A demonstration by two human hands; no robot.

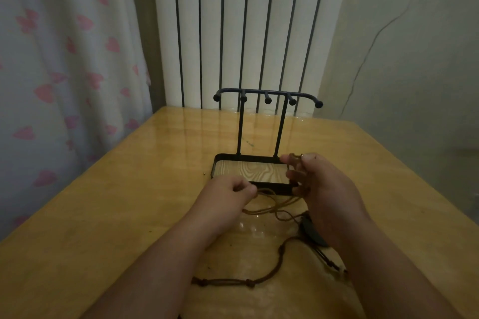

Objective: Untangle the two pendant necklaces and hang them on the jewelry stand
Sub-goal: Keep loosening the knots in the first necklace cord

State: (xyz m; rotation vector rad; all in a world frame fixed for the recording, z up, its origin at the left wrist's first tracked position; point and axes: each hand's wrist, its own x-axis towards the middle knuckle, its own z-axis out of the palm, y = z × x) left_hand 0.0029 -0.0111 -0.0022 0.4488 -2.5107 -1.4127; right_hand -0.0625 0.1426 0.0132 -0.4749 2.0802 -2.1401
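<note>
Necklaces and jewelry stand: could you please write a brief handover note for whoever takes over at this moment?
Left hand: pinches the light brown cord low over the table.
Right hand: pinches the same cord, raised near the jewelry stand.
Dark brown cord lies on the table near the forearms, dark pendant by the right wrist.
Done: nothing hung yet.
Left: separate the cords, hang both.

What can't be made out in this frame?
Head view:
1. Dark pendant: mostly hidden under the right hand and wrist.
2. Light cord and dark cord: any tangle is covered by the right forearm.
3. Left hand: curled fingers hide where it pinches the light cord.
4. Speck on the table: too small to identify.
</note>
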